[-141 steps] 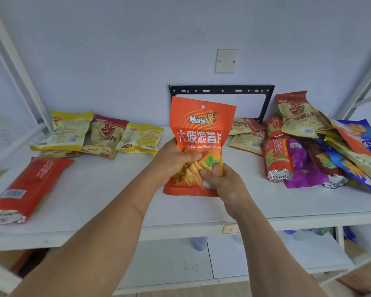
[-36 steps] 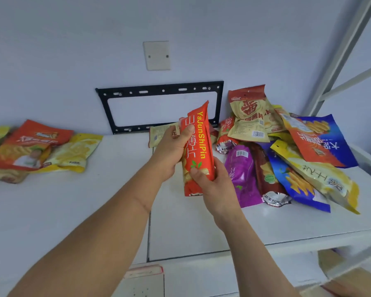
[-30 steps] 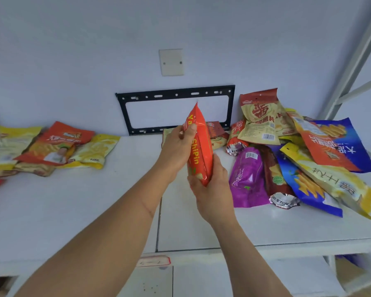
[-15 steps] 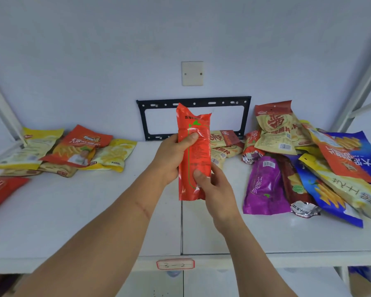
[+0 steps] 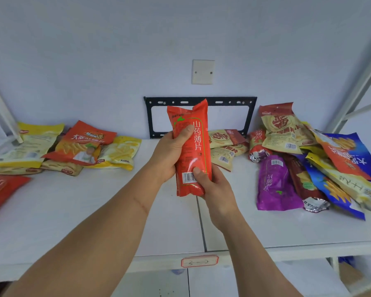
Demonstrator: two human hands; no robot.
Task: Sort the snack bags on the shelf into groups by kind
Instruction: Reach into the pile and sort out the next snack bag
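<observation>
A long red snack bag (image 5: 196, 144) stands upright above the middle of the white shelf (image 5: 94, 215), its back with the barcode facing me. My left hand (image 5: 169, 155) grips its upper half and my right hand (image 5: 212, 187) holds its lower end. At the back left lies a group of bags: an orange chip bag (image 5: 81, 142) on top of yellow bags (image 5: 120, 152). A second long red bag (image 5: 0, 191) lies at the far left edge. On the right sits a mixed heap with a purple bag (image 5: 274, 185), blue bags (image 5: 338, 189) and a beige bag (image 5: 281, 129).
A black metal bracket (image 5: 199, 101) is fixed to the wall behind the shelf, with a white wall plate (image 5: 202, 71) above it. White frame posts rise at both sides. Two beige bags (image 5: 225, 142) lie behind my hands. A lower shelf shows below.
The orange chip bag I held earlier now lies on the left group. I picked a long red bag from the right heap, turned it in both hands, and my view swung left.
</observation>
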